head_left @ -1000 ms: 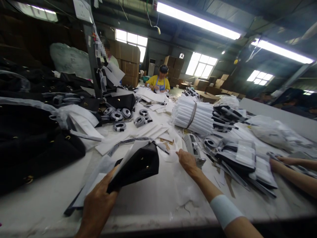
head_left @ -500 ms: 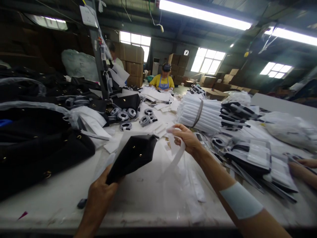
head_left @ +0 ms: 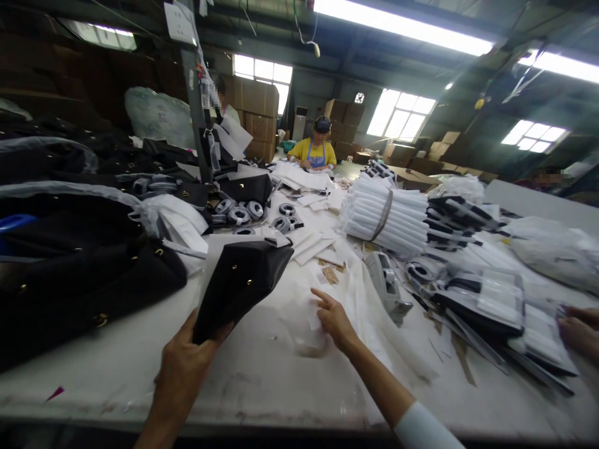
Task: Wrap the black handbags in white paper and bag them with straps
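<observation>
My left hand (head_left: pixel 185 365) grips the near end of a black bag (head_left: pixel 248 274), thumb on top. The bag is smooth, with small gold studs on the face toward me, and is held tilted above the table. A white sheet (head_left: pixel 213 259) shows along its left side. My right hand (head_left: pixel 334 318) is low over the table, right of the bag, index finger stretched out and the other fingers loosely bent. Thin, see-through white wrapping (head_left: pixel 304 333) lies blurred by its fingertips; I see no firm grip on it.
A large black bag (head_left: pixel 154 280) lies at left near wrapped rolls (head_left: pixel 238 215). A grey tape dispenser (head_left: pixel 386 280) and a banded bundle of white rolls (head_left: pixel 386 215) are at right. Another person's hand (head_left: pixel 580 330) is at the right edge; a person in yellow (head_left: pixel 311 153) sits opposite.
My right hand has lowered toward the table; the white strip it held up no longer hangs from its fingers. My left hand still holds the black bag, shifted slightly left. The tape dispenser is now uncovered.
</observation>
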### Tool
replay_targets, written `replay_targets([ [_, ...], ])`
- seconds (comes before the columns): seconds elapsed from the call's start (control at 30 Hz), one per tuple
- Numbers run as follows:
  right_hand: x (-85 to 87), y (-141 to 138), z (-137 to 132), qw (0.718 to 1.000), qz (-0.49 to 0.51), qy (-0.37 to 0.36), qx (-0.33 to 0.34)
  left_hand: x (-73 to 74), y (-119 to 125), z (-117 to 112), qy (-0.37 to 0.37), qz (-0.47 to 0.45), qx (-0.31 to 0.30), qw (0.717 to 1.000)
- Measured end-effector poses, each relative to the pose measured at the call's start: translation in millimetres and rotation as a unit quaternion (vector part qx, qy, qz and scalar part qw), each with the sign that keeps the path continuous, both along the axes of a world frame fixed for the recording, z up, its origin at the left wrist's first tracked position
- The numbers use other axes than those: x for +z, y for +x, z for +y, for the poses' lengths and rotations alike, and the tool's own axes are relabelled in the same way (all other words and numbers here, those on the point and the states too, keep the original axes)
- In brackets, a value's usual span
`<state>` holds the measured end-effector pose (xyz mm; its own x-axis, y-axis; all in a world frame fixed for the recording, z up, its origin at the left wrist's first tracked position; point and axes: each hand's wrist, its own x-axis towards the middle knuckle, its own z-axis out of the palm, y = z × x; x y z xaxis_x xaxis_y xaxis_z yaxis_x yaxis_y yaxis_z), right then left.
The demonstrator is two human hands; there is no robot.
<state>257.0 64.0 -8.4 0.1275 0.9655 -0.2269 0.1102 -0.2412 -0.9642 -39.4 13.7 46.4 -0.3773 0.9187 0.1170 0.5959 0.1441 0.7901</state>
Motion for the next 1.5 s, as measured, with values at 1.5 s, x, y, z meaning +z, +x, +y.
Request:
replay_targets([
  [1.5,6.2,-9.6,-69.1,0.992,-0.063,0.105,0.042,-10.1,25.4,2.8,0.0,0.106,-0.058,0.993],
])
